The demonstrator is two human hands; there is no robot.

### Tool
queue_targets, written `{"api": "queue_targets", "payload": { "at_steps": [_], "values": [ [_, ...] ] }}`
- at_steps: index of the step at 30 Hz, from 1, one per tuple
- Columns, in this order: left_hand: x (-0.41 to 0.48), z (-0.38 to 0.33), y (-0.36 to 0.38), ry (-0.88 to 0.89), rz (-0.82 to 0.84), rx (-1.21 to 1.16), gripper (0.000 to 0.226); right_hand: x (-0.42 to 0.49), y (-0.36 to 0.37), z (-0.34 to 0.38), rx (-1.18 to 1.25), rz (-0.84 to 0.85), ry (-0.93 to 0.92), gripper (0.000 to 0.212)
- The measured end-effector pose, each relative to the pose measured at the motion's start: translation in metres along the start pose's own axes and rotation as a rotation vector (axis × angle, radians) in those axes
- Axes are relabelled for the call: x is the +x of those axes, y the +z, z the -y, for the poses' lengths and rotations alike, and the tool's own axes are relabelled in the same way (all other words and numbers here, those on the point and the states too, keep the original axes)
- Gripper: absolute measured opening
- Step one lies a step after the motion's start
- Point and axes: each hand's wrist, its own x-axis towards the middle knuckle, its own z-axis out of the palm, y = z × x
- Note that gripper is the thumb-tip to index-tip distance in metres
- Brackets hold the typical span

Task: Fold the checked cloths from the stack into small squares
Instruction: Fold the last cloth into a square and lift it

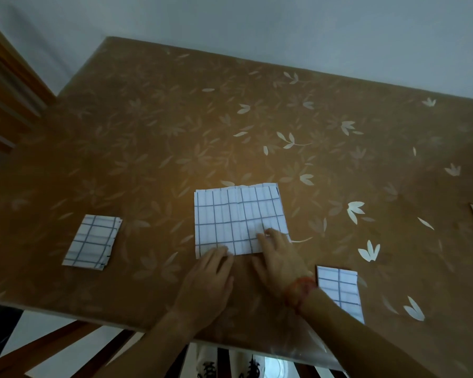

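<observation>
At desk (148, 132) centre, part-folded checked cloth (235, 214) is lying flat. You are pressing its near edge: left hand (210, 274) and right hand (279, 257) both flat, fingers extended, gripping nothing. Next fold likely needing: pinching near corners, aligning grid lines, smoothing crease outward.

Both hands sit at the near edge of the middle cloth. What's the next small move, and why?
Probably pinch that edge and fold it to the far edge: the left hand and right hand lie flat on the middle cloth, which looks clearly larger than the folded cloth at left.
</observation>
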Motion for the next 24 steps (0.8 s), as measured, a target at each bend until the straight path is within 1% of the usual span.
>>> {"api": "queue_targets", "payload": {
  "at_steps": [2, 5, 7, 11, 14, 16, 20, 22, 24],
  "values": [
    [-0.003, -0.001, 0.005, -0.008, 0.035, 0.039, 0.046, -0.009, 0.010, 0.011, -0.053, 0.011, -0.087, 0.046],
    [-0.003, 0.002, 0.008, -0.052, 0.109, 0.066, 0.052, -0.019, 0.020, 0.024, -0.112, 0.092, -0.176, 0.055],
    [-0.004, 0.005, 0.010, -0.056, 0.131, 0.091, 0.053, -0.021, 0.024, 0.028, -0.140, 0.151, -0.171, 0.058],
    [-0.004, 0.007, 0.011, -0.013, 0.118, 0.153, 0.055, -0.023, 0.029, 0.030, -0.177, 0.229, -0.115, 0.063],
    [-0.006, 0.010, 0.013, -0.015, 0.119, 0.158, 0.057, -0.020, 0.025, 0.033, -0.172, 0.267, -0.080, 0.075],
    [-0.008, 0.011, 0.011, -0.045, 0.121, 0.151, 0.058, -0.020, 0.023, 0.036, -0.175, 0.273, -0.070, 0.073],
    [-0.015, 0.014, 0.006, -0.101, 0.104, 0.149, 0.058, -0.019, 0.024, 0.045, -0.160, 0.228, -0.097, 0.066],
    [-0.019, 0.017, 0.007, -0.091, 0.100, 0.156, 0.058, -0.018, 0.026, 0.056, -0.135, 0.193, -0.148, 0.060],
    [-0.020, 0.020, 0.009, -0.058, 0.098, 0.156, 0.056, -0.016, 0.030, 0.064, -0.104, 0.209, -0.171, 0.056]
  ]
}}
